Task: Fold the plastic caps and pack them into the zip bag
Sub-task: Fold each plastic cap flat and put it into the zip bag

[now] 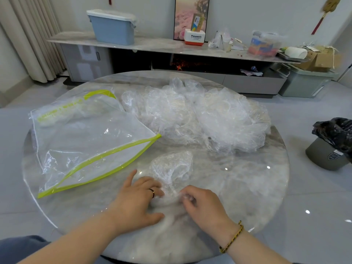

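Note:
One clear plastic cap (172, 168) lies crumpled on the round marble table (247, 187), near its front. My left hand (137, 201) presses flat on the cap's near left edge, fingers spread. My right hand (202, 204) pinches the cap's near edge between thumb and fingers. A large heap of clear plastic caps (200, 115) covers the far middle and right of the table. The clear zip bag (85, 138) with lime-green trim lies on the left, its mouth gaping toward the front.
A grey bin with a black liner (331, 147) stands on the floor to the right. Beyond the table runs a long low cabinet (152, 46) carrying a blue box, a small white box and clutter. Curtains hang at the far left.

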Demonstrator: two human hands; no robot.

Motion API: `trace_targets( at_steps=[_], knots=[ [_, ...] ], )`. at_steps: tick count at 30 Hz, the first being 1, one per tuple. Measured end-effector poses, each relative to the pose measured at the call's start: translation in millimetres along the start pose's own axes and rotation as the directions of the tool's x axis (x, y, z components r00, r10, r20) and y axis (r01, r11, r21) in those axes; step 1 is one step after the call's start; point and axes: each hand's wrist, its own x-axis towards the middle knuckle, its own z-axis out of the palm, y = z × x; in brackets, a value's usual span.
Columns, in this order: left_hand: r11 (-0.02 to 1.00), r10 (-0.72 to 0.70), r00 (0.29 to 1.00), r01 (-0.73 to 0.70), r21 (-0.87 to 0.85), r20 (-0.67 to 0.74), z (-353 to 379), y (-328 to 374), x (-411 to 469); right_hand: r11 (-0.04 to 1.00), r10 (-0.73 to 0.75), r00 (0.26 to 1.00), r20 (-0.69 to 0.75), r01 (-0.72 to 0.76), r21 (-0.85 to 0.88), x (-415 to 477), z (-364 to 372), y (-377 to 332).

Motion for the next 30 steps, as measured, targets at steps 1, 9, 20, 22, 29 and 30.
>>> trace_targets(
  at_steps=[1, 9, 20, 22, 29, 30],
  knots=[
    [1.0, -0.022, 0.997, 0.022, 0.002, -0.075, 3.8, 1.0, 2.7, 0.999, 0.032, 0.999, 0.0, -0.032, 0.038, 0.6, -1.9, 0.6],
    [0.919, -0.346, 0.931, 0.311, -0.243, -0.116, 16.8, 5.3, 12.3, 0.964, 0.24, 0.971, -0.021, -0.236, 0.126, 12.2, 0.2, 1.0],
    [0.954, -0.293, 0.915, 0.262, -0.143, -0.278, 17.1, 12.9, 21.6, 0.953, 0.237, 0.968, -0.081, -0.248, -0.175, 18.2, 0.6, -6.7],
    [0.973, -0.224, 0.913, 0.231, -0.02, -0.341, 20.1, 10.4, 24.8, 0.953, 0.155, 0.965, -0.212, -0.202, -0.227, 18.4, 2.3, -1.1],
    [0.995, -0.089, 0.872, 0.057, -0.081, -0.48, 33.1, 3.0, 28.2, 0.878, -0.448, 0.878, -0.166, 0.399, -0.265, 11.9, -8.7, -6.0],
    [0.996, -0.075, 0.875, 0.039, -0.085, -0.478, 31.8, 3.1, 28.4, 0.862, -0.453, 0.885, -0.104, 0.405, -0.306, 11.3, -7.2, -5.9]
  ],
)
